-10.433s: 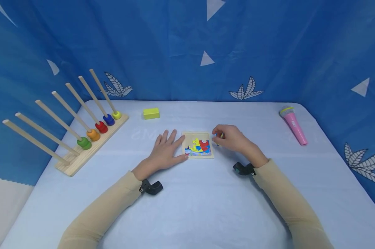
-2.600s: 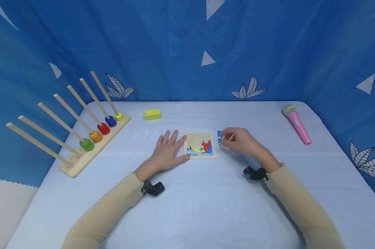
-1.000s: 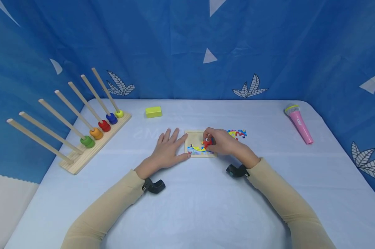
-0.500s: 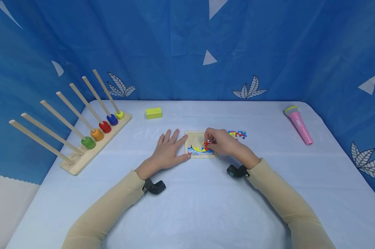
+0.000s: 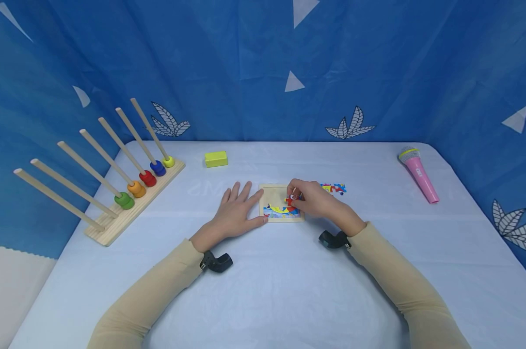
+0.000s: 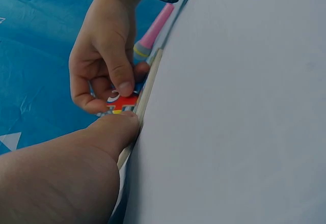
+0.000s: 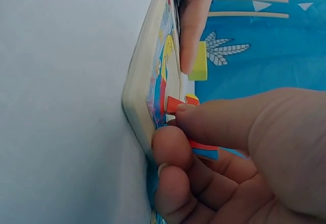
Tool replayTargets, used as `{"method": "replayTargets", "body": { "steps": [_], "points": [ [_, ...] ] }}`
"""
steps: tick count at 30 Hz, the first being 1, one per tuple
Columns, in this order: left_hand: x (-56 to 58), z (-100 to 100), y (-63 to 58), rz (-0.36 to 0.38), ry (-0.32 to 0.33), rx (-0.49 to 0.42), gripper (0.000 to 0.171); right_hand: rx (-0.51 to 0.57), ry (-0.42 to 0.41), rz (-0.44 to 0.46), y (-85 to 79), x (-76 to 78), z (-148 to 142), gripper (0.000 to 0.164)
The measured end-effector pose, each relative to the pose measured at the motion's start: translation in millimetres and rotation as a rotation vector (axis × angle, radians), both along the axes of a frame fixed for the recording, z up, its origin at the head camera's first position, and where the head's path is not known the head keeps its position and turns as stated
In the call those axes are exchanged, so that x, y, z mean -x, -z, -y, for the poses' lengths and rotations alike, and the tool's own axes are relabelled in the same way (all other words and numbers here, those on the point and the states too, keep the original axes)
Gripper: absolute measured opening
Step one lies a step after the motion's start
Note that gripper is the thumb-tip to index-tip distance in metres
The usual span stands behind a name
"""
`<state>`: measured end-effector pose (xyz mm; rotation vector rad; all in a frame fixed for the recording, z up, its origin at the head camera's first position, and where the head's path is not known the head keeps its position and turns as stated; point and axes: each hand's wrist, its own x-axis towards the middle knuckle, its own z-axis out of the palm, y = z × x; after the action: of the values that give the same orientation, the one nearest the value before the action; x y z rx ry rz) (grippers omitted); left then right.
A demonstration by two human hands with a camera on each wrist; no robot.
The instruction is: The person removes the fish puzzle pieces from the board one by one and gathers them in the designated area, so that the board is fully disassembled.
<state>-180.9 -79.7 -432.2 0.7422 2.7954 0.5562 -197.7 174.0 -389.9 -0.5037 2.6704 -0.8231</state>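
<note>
You faced a table (image 5: 263, 295) with a pale, faintly creased surface and rounded far corners. Blue fabric (image 5: 201, 53) hung along the far side and to the left and right, printed with white triangles (image 5: 294, 83) and dark-outlined white leaves (image 5: 356, 118). At the near left, you saw a whitish area (image 5: 9, 286) below the blue. Soft light spread over everything.

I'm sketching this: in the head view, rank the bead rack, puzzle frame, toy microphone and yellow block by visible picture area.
Largest to smallest:
1. Wooden bead rack
2. Puzzle frame, partly hidden
3. Pink toy microphone
4. Yellow block
</note>
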Motion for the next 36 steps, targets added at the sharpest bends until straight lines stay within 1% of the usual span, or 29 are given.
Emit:
{"method": "replayTargets", "body": {
  "steps": [5,7,10,14,19,22,27,32,36],
  "points": [
    [0.3,0,0.0,0.004,-0.002,-0.004,0.083,0.006,-0.008,0.004,-2.0,0.4,-1,0.017],
    [0.4,-1,-0.2,0.004,-0.003,-0.002,0.083,0.006,-0.003,-0.012,-4.3,1.0,-3,0.019],
    [0.6,-1,-0.2,0.001,-0.005,0.001,0.083,0.026,0.013,-0.065,-11.2,1.7,-11,0.021],
    [0.4,-1,-0.1,0.003,-0.008,-0.005,0.083,0.059,0.063,-0.146,-22.0,2.5,-27,0.022],
    [-0.3,-1,-0.6,0.009,-0.005,-0.01,0.083,0.065,0.142,-0.192,-27.0,1.7,-54,0.02],
    [-0.7,-1,-1.2,0.008,-0.004,-0.009,0.083,0.05,0.187,-0.182,-26.9,-0.8,-70,0.021],
    [-0.4,0,-1.1,0.007,-0.005,-0.009,0.083,0.021,0.249,-0.139,-23.4,-4.3,-96,0.022],
    [-0.6,0,-1.0,0.001,-0.001,-0.015,0.083,0.006,0.288,-0.101,-18.7,-8.4,-119,0.022],
    [-0.6,-1,-1.0,0.003,-0.004,-0.012,0.083,0.011,0.298,-0.074,-12.3,-10.1,-130,0.021]
  ]
}}
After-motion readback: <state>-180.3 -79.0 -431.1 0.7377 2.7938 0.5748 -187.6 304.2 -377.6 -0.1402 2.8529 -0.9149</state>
